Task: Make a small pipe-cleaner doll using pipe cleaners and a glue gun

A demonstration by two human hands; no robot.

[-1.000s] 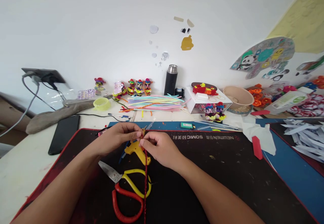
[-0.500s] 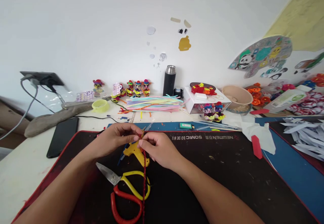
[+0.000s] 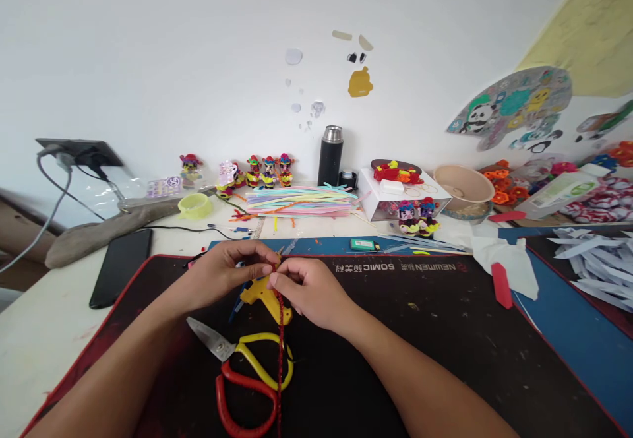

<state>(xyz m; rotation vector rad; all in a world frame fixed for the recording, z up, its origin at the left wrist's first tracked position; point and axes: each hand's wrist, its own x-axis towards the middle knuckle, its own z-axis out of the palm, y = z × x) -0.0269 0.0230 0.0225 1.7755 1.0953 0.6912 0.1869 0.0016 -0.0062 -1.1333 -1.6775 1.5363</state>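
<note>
A thin red sparkly pipe cleaner point(image 3: 281, 359) hangs down from between my fingertips and passes over the scissors. My left hand point(image 3: 237, 265) pinches its upper end between thumb and fingers. Close against it, my right hand point(image 3: 309, 289) also grips the strand, thumb on top; the spot where both hands meet is partly hidden. Beneath the hands lies a yellow glue gun point(image 3: 270, 301), half covered by them. Scissors point(image 3: 227, 351) with one red and one yellow handle rest on the black desk mat point(image 3: 346, 385), blades pointing up and left.
Behind the mat lie a bundle of pastel pipe cleaners point(image 3: 301, 202), a black flask point(image 3: 330, 157), a white box point(image 3: 370, 194) and several small figures point(image 3: 270, 173). A phone point(image 3: 121, 268) lies left. Paper strips point(image 3: 596, 270) and a red card piece point(image 3: 501, 286) are right.
Both hands stay together in almost the same place on the pipe cleaner. Its hanging part has swung very slightly left, and the camera view has shifted a little.
</note>
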